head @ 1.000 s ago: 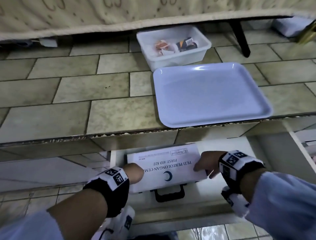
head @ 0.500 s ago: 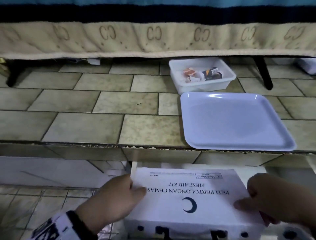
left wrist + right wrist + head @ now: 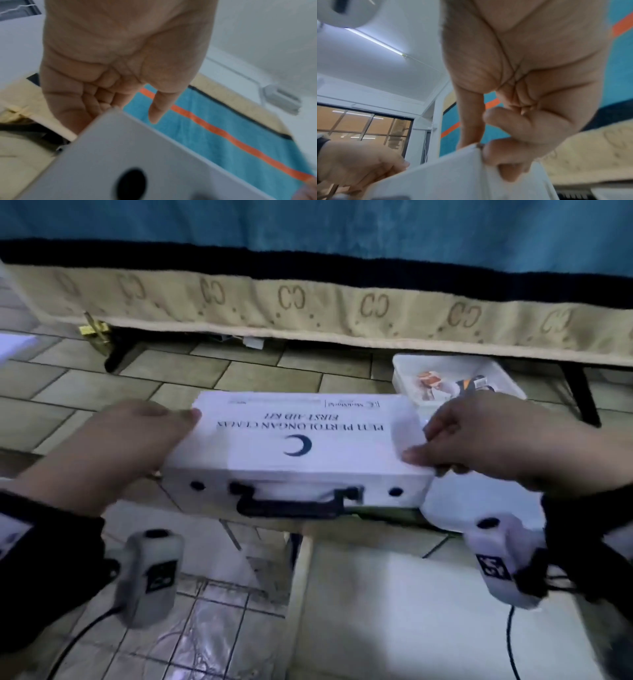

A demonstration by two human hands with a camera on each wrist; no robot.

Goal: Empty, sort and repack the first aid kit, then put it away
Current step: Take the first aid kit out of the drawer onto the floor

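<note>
The white first aid kit (image 3: 294,440), a flat box with a black crescent, upside-down lettering and a black handle (image 3: 291,503) facing me, is held up in the air above the tiled ledge. My left hand (image 3: 137,433) grips its left end, thumb on the lid, fingers underneath. My right hand (image 3: 479,436) grips the right end the same way. The left wrist view shows the kit's corner (image 3: 120,155) under the curled fingers; in the right wrist view the fingers (image 3: 505,155) pinch the box edge (image 3: 453,173).
A white tub (image 3: 455,378) with small packets stands on the tiles behind the kit, under the edge of a bed with a beige patterned skirt (image 3: 308,302) and blue cover. Black bed legs (image 3: 582,392) stand left and right. An open white drawer (image 3: 394,611) lies below.
Both hands have lifted the kit out of the drawer and carried it up and forward over the ledge. The blue tray is now hidden behind the kit.
</note>
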